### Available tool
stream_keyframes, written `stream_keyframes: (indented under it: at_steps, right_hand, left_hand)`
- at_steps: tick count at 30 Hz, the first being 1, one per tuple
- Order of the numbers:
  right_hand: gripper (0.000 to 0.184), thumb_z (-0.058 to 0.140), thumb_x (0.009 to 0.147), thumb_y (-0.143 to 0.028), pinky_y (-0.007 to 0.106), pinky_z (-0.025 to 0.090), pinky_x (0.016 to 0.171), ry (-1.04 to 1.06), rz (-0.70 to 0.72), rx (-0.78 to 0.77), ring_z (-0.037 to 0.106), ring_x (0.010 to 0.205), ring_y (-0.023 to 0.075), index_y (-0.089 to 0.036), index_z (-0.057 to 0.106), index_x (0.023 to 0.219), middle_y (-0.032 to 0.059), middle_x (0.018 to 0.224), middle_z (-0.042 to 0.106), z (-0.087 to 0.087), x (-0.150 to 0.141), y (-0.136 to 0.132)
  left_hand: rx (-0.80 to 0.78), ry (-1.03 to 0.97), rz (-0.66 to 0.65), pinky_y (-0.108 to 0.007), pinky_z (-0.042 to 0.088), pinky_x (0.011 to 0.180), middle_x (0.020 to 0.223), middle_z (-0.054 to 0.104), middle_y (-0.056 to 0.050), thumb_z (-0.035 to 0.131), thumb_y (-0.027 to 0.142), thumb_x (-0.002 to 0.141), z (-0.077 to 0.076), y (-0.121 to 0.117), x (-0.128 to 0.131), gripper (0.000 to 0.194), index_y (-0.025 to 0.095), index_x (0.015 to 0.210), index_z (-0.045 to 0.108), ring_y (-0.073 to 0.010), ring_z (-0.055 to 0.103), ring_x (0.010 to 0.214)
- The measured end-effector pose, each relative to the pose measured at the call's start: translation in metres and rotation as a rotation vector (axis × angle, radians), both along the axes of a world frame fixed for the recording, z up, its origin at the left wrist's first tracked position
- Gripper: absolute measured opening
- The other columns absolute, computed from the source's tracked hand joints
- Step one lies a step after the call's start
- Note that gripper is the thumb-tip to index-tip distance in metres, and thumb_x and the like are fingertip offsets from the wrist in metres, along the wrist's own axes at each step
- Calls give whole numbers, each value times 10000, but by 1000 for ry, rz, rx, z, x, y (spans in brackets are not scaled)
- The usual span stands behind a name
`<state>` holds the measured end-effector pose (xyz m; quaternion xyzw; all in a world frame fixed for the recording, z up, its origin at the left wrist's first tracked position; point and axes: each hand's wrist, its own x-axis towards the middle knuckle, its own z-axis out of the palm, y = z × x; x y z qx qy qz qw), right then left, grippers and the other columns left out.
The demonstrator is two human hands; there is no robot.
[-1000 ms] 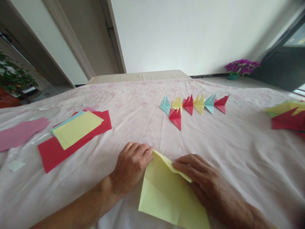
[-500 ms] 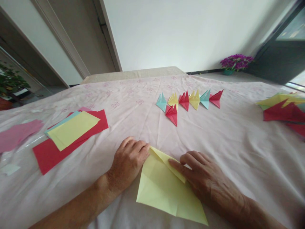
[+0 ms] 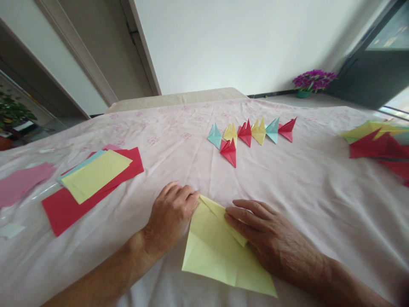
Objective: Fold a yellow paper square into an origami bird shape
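Note:
A yellow sheet of paper [image 3: 220,251] lies on the cloth in front of me, with a narrow flap [image 3: 220,215] folded over along its upper right edge. At the sheet's top corner, my left hand [image 3: 174,209] is closed, its curled fingertips gripping the paper. My right hand [image 3: 271,236] is open, its fingers stretched out and pressing flat on the flap; part of the sheet's right edge is hidden under it. Farther up the table stand several small folded paper pieces in a row, among them a red one [image 3: 228,152] set in front of the others.
To the left lie red paper sheets [image 3: 60,215] under yellow sheets [image 3: 97,177], and pink sheets [image 3: 24,183] beyond them. Larger folded red paper [image 3: 377,145] and yellow paper sit at the right edge. A patterned pale tablecloth [image 3: 159,162] covers the table, with some wrinkles.
My right hand's fingers have straightened and lie flatter along the flap. My left hand stays at the top corner. The whole view has shifted slightly.

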<state>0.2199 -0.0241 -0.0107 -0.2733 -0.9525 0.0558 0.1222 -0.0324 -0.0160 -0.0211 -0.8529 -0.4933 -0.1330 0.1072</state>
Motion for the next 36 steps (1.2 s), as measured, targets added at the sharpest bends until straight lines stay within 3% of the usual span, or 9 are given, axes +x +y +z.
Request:
stream_keyframes:
  at_steps: [5, 11, 21, 30, 36]
  right_hand:
    - [399, 447, 913, -116, 425, 470, 968, -32, -9, -17, 501, 1195, 267, -136, 519, 1305, 99, 1298, 585, 2, -1, -1]
    - [437, 469, 926, -136, 438, 454, 1015, -66, -17, 55, 503, 1234, 250, -154, 463, 1363, 103, 1363, 544, -2, 3, -8]
    - [426, 490, 936, -158, 489, 427, 1050, -77, -2, 87, 498, 1256, 257, -168, 467, 1362, 101, 1371, 542, -5, 7, -15]
    - [376, 459, 962, -180, 429, 442, 1041, -42, 14, 75, 499, 1257, 226, -175, 494, 1336, 104, 1376, 538, 0, 7, -18]
    - [387, 491, 921, -103, 404, 471, 1012, -41, 1, 134, 516, 1231, 230, -126, 513, 1307, 122, 1336, 567, 0, 4, -21]
  left_hand:
    - [-18, 48, 20, -439, 465, 914, 778, 629, -32, 571, 211, 888, 9, 3, 7, 114, 189, 840, 673, -203, 591, 773]
    - [110, 153, 45, -469, 401, 1019, 678, 591, -24, 573, 177, 868, 9, 3, 25, 183, 169, 706, 656, -200, 571, 676]
    - [113, 361, 7, -511, 319, 1099, 648, 569, -15, 503, 61, 842, 14, 3, 31, 213, 167, 715, 636, -195, 554, 617]
    - [140, 361, 23, -514, 282, 1110, 670, 559, -15, 449, 50, 871, 11, 1, 30, 232, 173, 743, 598, -194, 537, 637]
    - [105, 363, 39, -513, 275, 1099, 707, 566, -18, 482, 81, 876, 13, 3, 29, 183, 185, 779, 597, -205, 539, 684]
